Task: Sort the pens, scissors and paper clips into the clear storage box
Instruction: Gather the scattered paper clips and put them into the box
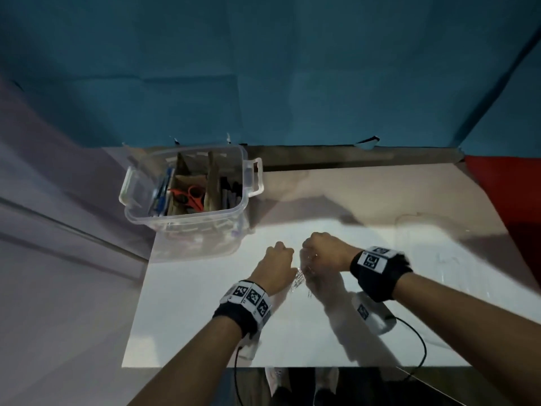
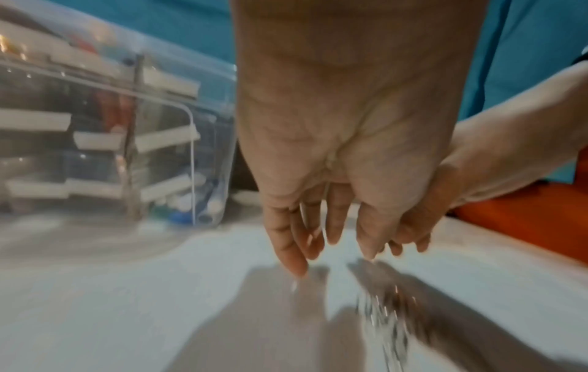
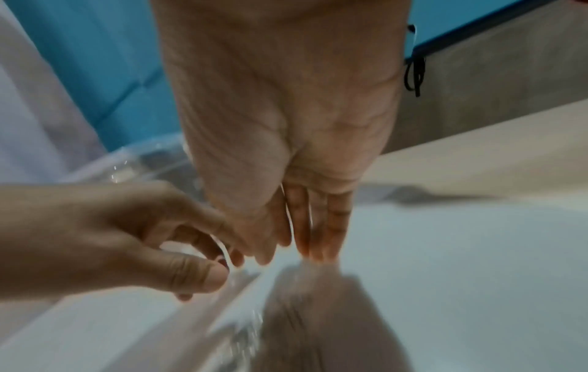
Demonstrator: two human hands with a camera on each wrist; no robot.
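Paper clips (image 1: 298,281) lie in a small shiny heap on the white desk (image 1: 205,323), right between your 2 hands. Your left hand (image 1: 275,266) hangs just left of the heap, knuckles up; the left wrist view shows its fingers (image 2: 288,249) pointing down, loosely spread and holding nothing, tips close above the desk. Your right hand (image 1: 323,250) is just right of the heap, almost touching the left one; its fingers (image 3: 321,231) point down, straight and close together, tips near the desk. Both wrist views are blurred, so you cannot tell whether any fingertip touches a clip.

Well apart, at the desk's far left corner, stands the clear box (image 1: 187,227). Cardboard dividers split it into compartments: blue pens (image 1: 161,194) stand in the left one, orange scissors (image 1: 190,196) lie in the middle one, dark pens (image 1: 231,191) fill the right one. Blue cloth (image 1: 292,68) hangs behind the desk.
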